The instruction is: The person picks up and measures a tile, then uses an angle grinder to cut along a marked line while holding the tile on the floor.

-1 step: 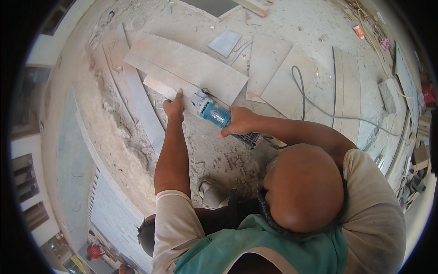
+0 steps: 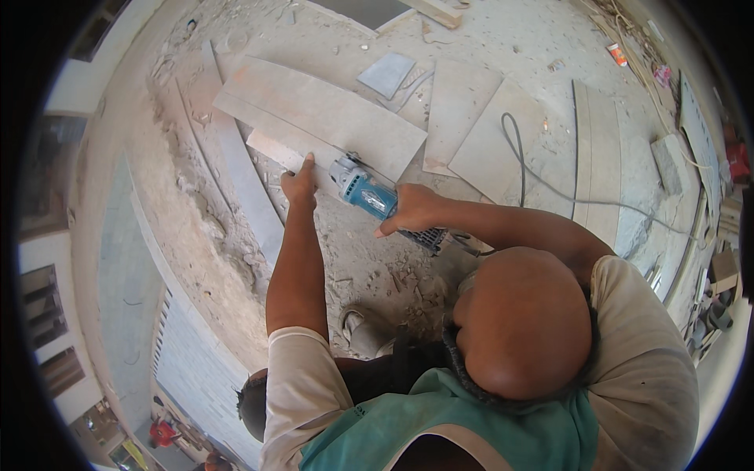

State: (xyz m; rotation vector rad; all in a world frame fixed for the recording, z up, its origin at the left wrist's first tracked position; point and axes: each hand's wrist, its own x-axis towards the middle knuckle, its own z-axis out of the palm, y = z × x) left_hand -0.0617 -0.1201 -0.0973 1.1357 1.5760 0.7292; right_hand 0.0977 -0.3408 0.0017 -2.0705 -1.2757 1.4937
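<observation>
My right hand is wrapped round the body of a teal angle grinder. The grinder's grey metal head rests at a dark lengthwise line on a long grey tile; its disc is mostly hidden. My left hand holds the near edge of the tile's narrow strip, one finger lying on top and the others partly out of sight at the edge. From the grinder's rear, a cord runs back beside my right forearm.
Grey tile pieces lie beyond the grinder, with a small offcut nearby. A looped cable crosses the tiles on the right. One narrow strip lies at left, by broken rubble. My shoe stands on debris-strewn ground.
</observation>
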